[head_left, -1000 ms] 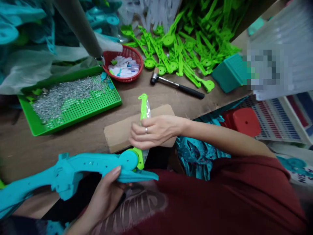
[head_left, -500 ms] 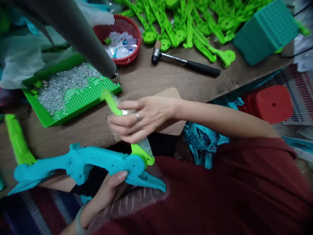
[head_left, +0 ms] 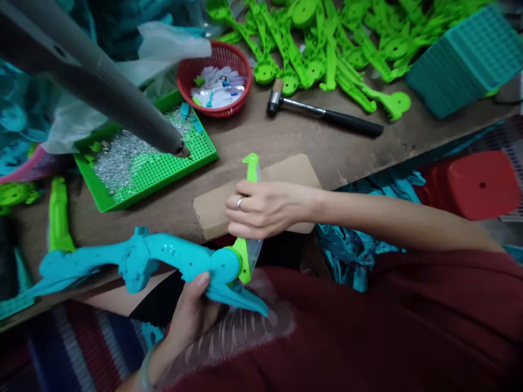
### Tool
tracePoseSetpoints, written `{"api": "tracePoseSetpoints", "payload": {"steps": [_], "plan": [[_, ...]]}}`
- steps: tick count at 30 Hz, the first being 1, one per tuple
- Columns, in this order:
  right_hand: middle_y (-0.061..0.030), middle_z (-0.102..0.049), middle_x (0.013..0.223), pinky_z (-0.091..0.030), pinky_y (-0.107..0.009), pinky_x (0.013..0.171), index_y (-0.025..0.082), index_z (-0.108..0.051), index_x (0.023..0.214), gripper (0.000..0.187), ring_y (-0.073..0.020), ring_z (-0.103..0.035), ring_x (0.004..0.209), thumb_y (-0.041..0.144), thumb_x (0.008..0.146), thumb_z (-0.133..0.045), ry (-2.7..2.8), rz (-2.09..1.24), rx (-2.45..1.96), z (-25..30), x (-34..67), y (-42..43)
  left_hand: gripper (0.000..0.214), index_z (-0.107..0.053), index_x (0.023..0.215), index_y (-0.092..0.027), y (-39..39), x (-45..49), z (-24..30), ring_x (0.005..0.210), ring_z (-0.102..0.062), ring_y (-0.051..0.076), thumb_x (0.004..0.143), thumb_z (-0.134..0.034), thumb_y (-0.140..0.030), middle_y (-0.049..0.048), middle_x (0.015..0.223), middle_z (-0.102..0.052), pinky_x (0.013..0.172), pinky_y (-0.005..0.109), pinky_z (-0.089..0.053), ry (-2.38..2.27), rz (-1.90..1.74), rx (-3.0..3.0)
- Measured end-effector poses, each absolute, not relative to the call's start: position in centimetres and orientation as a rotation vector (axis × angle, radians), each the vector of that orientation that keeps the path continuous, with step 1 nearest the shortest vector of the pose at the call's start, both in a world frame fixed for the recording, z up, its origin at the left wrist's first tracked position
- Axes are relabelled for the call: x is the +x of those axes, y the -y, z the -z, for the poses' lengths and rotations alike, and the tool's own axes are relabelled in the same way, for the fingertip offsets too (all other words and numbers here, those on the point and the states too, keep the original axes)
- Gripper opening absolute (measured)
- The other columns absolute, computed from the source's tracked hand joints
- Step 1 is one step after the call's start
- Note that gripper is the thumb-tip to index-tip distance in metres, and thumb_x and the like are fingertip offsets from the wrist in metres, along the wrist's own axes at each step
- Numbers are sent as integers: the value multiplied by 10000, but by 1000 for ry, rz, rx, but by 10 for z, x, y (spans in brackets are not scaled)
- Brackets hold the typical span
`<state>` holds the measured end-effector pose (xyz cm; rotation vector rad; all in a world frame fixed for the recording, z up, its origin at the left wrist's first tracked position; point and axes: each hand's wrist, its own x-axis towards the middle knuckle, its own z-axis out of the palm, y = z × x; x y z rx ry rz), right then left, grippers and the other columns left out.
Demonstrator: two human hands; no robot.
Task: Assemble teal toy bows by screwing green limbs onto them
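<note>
A long turquoise plastic frame lies across the lower left, over my lap and the table edge. My left hand grips it from below near its right end, thumb on top. At that end a lime-green plastic leg is joined at a round disc. Around the leg's middle my right hand is closed; the leg stands roughly upright, with its hooked tip above my fingers. Clear plastic shows along its side. A second green leg stands up at the frame's far left end.
A green basket of small metal pieces, a red basket of white pieces and a hammer lie on the table. Behind is a heap of green parts. A grey pole slants in. A brown board lies under my right hand.
My right hand has swung the green leg from leaning left to nearly upright. My left hand keeps its hold on the turquoise frame. The view has shifted slightly to the left.
</note>
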<state>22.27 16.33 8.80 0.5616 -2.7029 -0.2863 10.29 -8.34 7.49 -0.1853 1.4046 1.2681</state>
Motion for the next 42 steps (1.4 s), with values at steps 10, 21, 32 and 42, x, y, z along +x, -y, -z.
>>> {"api": "tracePoseSetpoints", "payload": {"steps": [10,21,32,42], "plan": [[-50,-685,845,-448,-384,804,174,-592,928,229,-210,-645,829,100,1009,-392,2821,249,509,-101,221,-155,459,-706,1039,-193,70,109,-75,1028,-690,297,697,-852,-462,66,942,-739,958,467,-553,-1275,-1215,-56],[-62,-685,813,-337,-359,689,178,-553,915,195,-210,-640,760,116,1015,-398,3053,-15,495,-102,209,-145,295,-688,854,-174,76,107,-73,810,-685,211,704,-868,-354,24,819,-701,820,370,-582,-1364,-1294,-74],[-85,-685,873,-324,-363,696,155,-562,945,110,-242,-653,828,124,989,-465,3178,16,265,-98,215,-144,341,-734,910,-141,65,102,-81,920,-732,253,739,-869,-402,83,905,-776,910,401,-589,-1249,-1223,-126],[-126,-695,808,-311,-361,627,151,-573,899,96,-290,-678,776,122,924,-486,3301,-73,-174,-100,222,-117,328,-741,902,-140,65,104,-77,838,-715,189,732,-876,-385,79,953,-774,775,289,-596,-1264,-1227,-83]]}}
